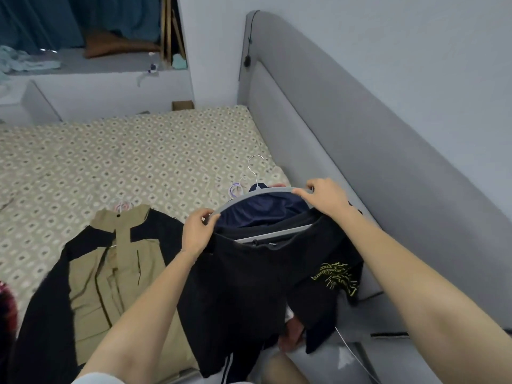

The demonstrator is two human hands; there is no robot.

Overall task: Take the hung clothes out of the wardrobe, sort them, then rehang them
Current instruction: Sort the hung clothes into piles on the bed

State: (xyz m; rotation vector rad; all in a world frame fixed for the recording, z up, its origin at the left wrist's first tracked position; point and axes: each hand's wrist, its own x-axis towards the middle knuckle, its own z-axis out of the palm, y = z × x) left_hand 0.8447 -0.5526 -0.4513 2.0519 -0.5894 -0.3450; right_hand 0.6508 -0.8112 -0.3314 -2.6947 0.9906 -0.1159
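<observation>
A grey hanger (257,194) with a metal hook is held above the bed's right side. My left hand (198,232) grips its left end together with the edge of a black garment (249,286). My right hand (322,196) grips the hanger's right shoulder. The black garment hangs down from the hanger and bears a yellow print (336,275) on its right side. Dark navy cloth (260,210) shows inside the hanger's curve. A tan and black jacket (119,261) lies flat on the bed to the left, on a pale hanger (122,206).
The bed (110,156) has a patterned beige cover. A grey padded headboard (346,139) runs along the right. A purple-white hanger (235,188) lies behind the held one. White shelving with folded clothes (25,60) stands at the back left. Red plaid cloth (7,303) shows at the left edge.
</observation>
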